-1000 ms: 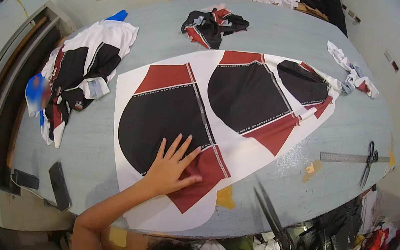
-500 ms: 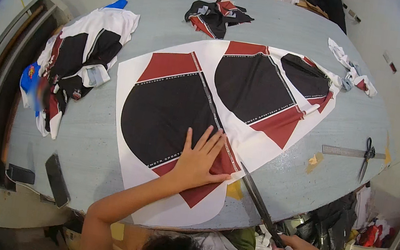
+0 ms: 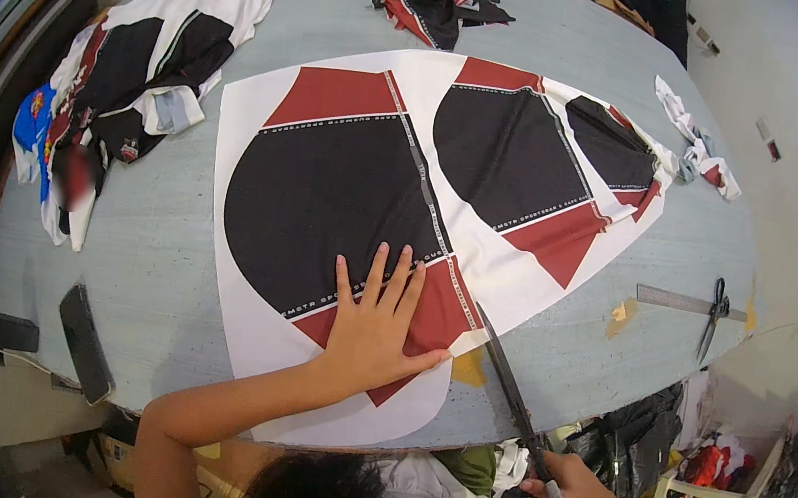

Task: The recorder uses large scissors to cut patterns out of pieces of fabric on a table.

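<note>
A wide white fabric sheet [image 3: 503, 303] printed with black and dark red panels lies on the table. My left hand [image 3: 370, 331] rests flat on it, fingers spread, over the lower edge of the nearest black panel [image 3: 327, 179] and the red strip beneath. My right hand [image 3: 571, 485] is closed around the handles of long dark scissors [image 3: 508, 379] at the table's front edge. Their blades point up and left, and the tips meet the fabric's edge beside the red corner. How far the blades are parted is hard to see.
Fabric piles lie at the far left [image 3: 131, 63], at the back [image 3: 441, 3] and at the right [image 3: 700, 143]. A metal ruler [image 3: 675, 299] and small black scissors [image 3: 716, 316] lie on the right. A black phone [image 3: 86, 341] rests near the left edge.
The view has shifted slightly, so the table's things sit a little higher and further left. My left hand's fingers are spread wider on the fabric. The scissors' tips remain at the fabric edge.
</note>
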### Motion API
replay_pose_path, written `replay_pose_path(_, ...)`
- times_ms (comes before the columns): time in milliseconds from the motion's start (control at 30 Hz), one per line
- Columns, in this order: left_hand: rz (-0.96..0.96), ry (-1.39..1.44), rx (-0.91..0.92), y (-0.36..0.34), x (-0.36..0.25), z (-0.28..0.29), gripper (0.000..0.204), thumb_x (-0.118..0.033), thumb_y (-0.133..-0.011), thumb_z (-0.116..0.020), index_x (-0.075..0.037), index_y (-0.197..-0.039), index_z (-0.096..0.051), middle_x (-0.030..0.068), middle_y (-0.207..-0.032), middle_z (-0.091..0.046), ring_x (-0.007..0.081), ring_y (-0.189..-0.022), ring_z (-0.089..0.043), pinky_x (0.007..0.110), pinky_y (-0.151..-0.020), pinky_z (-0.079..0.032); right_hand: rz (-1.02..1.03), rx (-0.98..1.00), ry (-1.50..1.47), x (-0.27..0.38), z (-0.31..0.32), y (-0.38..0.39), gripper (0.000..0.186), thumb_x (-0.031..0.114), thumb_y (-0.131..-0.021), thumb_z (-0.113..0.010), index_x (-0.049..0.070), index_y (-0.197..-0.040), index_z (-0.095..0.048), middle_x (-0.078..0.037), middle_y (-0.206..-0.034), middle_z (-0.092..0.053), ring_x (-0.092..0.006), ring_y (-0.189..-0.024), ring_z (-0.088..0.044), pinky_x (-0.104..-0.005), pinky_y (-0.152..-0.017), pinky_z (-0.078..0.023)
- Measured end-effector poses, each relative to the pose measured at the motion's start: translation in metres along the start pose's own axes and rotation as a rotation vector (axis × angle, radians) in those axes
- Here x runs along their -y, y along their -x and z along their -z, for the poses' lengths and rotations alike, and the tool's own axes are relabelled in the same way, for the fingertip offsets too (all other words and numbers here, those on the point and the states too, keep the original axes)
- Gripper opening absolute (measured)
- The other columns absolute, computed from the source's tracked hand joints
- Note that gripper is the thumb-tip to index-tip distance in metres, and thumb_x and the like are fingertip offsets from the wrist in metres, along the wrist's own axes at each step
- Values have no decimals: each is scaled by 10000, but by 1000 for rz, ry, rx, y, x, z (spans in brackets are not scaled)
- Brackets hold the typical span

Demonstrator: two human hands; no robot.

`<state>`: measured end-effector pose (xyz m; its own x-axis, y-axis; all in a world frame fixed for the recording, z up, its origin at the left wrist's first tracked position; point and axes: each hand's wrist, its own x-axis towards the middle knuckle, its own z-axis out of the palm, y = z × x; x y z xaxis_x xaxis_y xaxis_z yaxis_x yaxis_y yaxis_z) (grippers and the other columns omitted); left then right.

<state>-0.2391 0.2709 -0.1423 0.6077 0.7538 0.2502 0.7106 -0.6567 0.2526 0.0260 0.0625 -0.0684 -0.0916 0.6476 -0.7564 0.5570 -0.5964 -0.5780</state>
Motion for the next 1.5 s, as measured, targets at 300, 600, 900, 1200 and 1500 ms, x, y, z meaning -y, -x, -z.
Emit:
replay_pose_path(300,7,5,14,2,1,0,1025,-745,-710,-527,39,-1355,-382,253,-1440,-287,428,-1368,-179,723,-990,-9,-30,-19,60,5,1,4,486,429,-846,-652,-46,-803,-559,-93,-562,-530,-161,-516,-476,-326,-494,-383)
replay_pose_path(600,20,15,-3,3,1,-3,1061,-753,-705,-521,85,-1339,-373,282,-1434,-271,417,-1369,-184,719,-993,-12,-56,94,162,46,14,-6,593,538,-875,-545,-54,-856,-539,-142,-609,-576,-233,-577,-574,-360,-556,-439)
replay_pose_path(900,48,1,19,4,0,-2,1075,-757,-709,-503,91,-1351,-351,281,-1450,-237,416,-1384,-130,726,-986,-2,2,32,227,47,4,-17,594,539,-883,-529,-53,-857,-497,-196,-653,-579,-307,-626,-602,-380,-591,-461)
replay_pose_path(1200,62,24,32,5,1,-1,1082,-751,-697,-523,88,-1357,-348,274,-1461,-220,433,-1386,-90,738,-973,14,35,84,156,54,12,-19,541,515,-902,-520,-26,-917,-509,-140,-654,-597,-222,-605,-612,-336,-566,-469)
replay_pose_path(1500,55,35,16,5,0,-1,1077,-750,-702,-523,95,-1348,-355,275,-1457,-226,443,-1377,-113,739,-971,15,59,108,15,57,15,-24,533,508,-908,-517,-25,-902,-519,-106,-608,-589,-184,-565,-605,-313,-542,-470)
